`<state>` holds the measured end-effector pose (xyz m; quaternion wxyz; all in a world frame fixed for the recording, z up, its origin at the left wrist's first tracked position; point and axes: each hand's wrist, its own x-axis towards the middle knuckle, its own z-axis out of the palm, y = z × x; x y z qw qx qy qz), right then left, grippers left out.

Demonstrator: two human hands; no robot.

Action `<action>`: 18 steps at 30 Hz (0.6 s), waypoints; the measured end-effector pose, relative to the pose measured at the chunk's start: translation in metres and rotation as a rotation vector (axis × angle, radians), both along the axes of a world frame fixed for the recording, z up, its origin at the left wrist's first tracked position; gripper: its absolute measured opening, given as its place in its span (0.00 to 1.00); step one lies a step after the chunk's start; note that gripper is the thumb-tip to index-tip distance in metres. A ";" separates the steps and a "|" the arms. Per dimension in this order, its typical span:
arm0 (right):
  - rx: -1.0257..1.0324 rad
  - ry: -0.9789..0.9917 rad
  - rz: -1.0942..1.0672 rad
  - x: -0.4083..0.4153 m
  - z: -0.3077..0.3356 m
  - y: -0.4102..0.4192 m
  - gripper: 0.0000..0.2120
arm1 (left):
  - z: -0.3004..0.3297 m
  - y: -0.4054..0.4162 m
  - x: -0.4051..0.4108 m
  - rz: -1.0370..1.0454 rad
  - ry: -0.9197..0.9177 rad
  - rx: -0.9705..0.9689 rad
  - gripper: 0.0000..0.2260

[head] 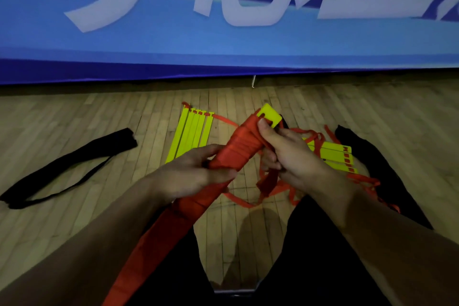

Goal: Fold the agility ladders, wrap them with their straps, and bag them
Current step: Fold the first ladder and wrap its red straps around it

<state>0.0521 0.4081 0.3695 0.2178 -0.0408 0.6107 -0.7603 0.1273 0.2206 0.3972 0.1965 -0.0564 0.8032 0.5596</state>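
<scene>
An indoor sports hall.
Pale hardwood strip floor (74,112) ran underfoot; at twelve o'clock hung a blue banner (223,40) with large white characters.

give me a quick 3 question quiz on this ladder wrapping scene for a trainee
1. True or false: the yellow rung bundle wrapped in orange strap is held by both the left hand and the right hand.
2. Which side of the wooden floor holds the flat black fabric bag? A) left B) right C) behind the blue banner
3. Fill in: the unwrapped stack of yellow plastic rungs lies on the ____.

Key: 1 true; 2 A; 3 floor
</scene>
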 end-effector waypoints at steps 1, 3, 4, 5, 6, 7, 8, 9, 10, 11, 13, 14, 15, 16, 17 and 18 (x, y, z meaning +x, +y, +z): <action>0.031 -0.003 -0.041 0.000 -0.002 -0.002 0.18 | -0.003 0.004 0.000 -0.097 0.054 -0.278 0.37; 0.099 0.003 -0.106 0.000 -0.004 -0.005 0.18 | -0.014 0.012 0.006 -0.232 0.150 -0.834 0.53; 0.110 0.006 -0.117 0.000 -0.005 -0.006 0.18 | -0.020 0.014 0.008 -0.206 0.195 -0.941 0.54; 0.105 0.016 -0.105 0.000 -0.005 -0.006 0.17 | -0.023 0.013 0.008 -0.156 0.220 -0.934 0.53; 0.093 0.027 -0.077 0.002 -0.005 -0.007 0.16 | -0.023 0.009 0.006 -0.110 0.233 -0.843 0.50; 0.073 0.025 -0.050 0.005 -0.006 -0.008 0.14 | -0.020 0.005 0.002 -0.068 0.232 -0.711 0.47; 0.040 -0.004 -0.029 0.009 -0.008 -0.009 0.12 | -0.017 0.000 -0.001 -0.018 0.220 -0.571 0.44; -0.016 -0.051 -0.014 0.012 -0.010 -0.011 0.12 | -0.012 -0.002 -0.003 0.027 0.195 -0.435 0.41; -0.091 -0.097 -0.002 0.014 -0.011 -0.013 0.14 | -0.009 -0.004 -0.005 0.060 0.169 -0.307 0.38; -0.158 -0.129 0.014 0.013 -0.012 -0.014 0.16 | -0.005 -0.005 -0.006 0.080 0.138 -0.194 0.34; -0.208 -0.154 0.040 0.011 -0.010 -0.015 0.16 | -0.002 -0.008 -0.004 0.060 0.064 -0.094 0.29; -0.183 -0.147 0.032 0.010 -0.009 -0.015 0.15 | -0.001 -0.007 -0.001 0.018 0.046 -0.129 0.29; -0.135 -0.133 0.002 0.010 -0.010 -0.015 0.14 | -0.001 -0.005 0.001 -0.037 0.052 -0.224 0.31; -0.075 -0.115 -0.037 0.009 -0.010 -0.016 0.14 | -0.001 -0.001 0.003 -0.096 0.087 -0.379 0.36; -0.012 -0.101 -0.075 0.009 -0.011 -0.018 0.14 | -0.005 0.006 0.008 -0.153 0.134 -0.585 0.45; 0.052 -0.081 -0.110 0.008 -0.010 -0.020 0.16 | -0.012 0.013 0.012 -0.198 0.202 -0.827 0.51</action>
